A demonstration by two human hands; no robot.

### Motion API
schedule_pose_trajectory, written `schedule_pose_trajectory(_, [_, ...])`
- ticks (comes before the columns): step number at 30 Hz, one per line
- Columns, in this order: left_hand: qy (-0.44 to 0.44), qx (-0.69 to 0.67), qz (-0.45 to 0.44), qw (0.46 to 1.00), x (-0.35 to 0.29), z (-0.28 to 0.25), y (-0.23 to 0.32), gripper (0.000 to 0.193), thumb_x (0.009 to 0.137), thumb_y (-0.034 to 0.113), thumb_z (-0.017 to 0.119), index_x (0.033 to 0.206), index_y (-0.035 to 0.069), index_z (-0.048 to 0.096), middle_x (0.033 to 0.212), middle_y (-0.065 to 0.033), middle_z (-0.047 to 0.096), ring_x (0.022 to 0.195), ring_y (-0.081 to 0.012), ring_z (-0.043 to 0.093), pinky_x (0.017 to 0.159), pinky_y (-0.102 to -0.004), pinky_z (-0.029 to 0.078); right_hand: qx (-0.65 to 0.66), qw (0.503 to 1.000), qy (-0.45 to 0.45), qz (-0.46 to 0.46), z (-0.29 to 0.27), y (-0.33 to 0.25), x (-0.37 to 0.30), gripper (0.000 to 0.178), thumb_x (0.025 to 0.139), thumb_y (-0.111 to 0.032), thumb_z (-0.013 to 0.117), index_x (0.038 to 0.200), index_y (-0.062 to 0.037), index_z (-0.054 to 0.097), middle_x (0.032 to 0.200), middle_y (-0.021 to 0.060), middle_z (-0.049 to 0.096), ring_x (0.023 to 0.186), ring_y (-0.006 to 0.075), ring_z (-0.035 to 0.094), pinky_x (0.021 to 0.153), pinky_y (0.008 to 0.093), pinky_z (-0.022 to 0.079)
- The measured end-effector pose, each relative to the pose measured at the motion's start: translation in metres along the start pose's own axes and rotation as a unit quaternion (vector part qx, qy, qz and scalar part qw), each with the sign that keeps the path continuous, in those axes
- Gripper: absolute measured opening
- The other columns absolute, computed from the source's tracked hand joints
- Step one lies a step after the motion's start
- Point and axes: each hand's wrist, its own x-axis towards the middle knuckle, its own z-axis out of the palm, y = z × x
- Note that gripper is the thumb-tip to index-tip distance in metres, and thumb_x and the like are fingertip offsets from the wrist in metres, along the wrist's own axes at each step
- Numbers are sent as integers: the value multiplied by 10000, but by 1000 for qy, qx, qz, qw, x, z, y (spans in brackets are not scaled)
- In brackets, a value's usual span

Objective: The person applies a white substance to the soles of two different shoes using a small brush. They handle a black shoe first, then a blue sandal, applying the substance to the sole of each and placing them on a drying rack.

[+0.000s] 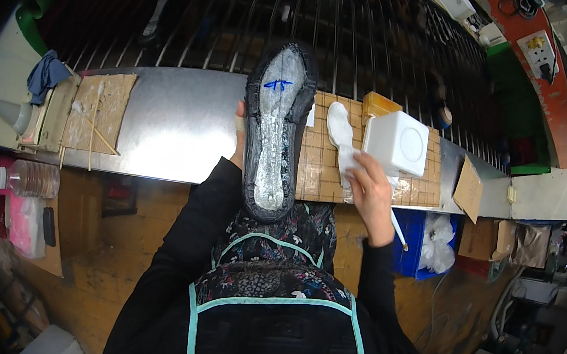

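My left hand (239, 135) grips a black lasted shoe (254, 137) by its left side, its bottom turned up and its length running away from me. The shoe's bottom has a grey-white centre with a blue handwritten mark near the far end. Most of the left fingers are hidden behind it. My right hand (373, 192) pinches the edge of a white sole-shaped pad (339, 126), which lies on a tan, line-marked board (318, 160). From beside the right wrist a thin white stick (399, 231) juts over the bench edge; whether the hand holds it I cannot tell.
A white box-shaped container (397, 143) and a yellow block (380, 106) stand beyond my right hand. The metal bench (175, 127) carries a stained board (100, 110) at left. Dark rollers (210, 24) run behind. A blue bin (412, 240) with white plastic bags sits below at right.
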Motion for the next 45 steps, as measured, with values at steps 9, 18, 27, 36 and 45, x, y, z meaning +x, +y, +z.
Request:
schedule_pose_trajectory(9, [74,177,15,981,-11,28,-2,1084,665,896,483,1361,66,459,1241,-121,582,1072,-224,601,910,-358,530,472,857,-207,2,-80,-63,-37,86,780,-65,738,838,-3,727,805,121,723,758,246,720,793,386,563])
schedule_pose_trajectory(18, [39,218,38,974,-9,51,-7,1146,635,895,518,1387,35,414,1295,-153,540,1137,-255,577,968,-377,508,569,816,-4,102,-15,-79,67,177,788,25,736,935,19,638,896,104,686,803,151,670,760,265,556])
schedule_pose_trajectory(27, [43,230,53,971,-10,46,-11,1145,656,886,500,1428,51,366,1361,-142,501,1231,-252,525,1032,-368,465,577,807,89,86,4,-66,132,157,822,2,729,956,-5,648,883,53,679,831,87,641,779,209,525])
schedule_pose_trajectory(36, [28,209,37,977,-14,41,-13,1198,628,881,549,1453,43,321,1399,-147,468,1257,-255,501,1073,-384,417,328,926,179,63,15,-64,146,176,740,-177,796,839,-56,716,1062,91,660,1065,221,560,918,366,433])
schedule_pose_trajectory(45, [16,206,-48,977,-23,32,-15,1243,535,811,710,1424,12,368,1371,-143,501,1242,-259,511,1082,-396,394,170,968,148,114,1,-63,141,215,682,-231,820,813,-88,728,1298,125,556,1343,371,293,1084,509,253])
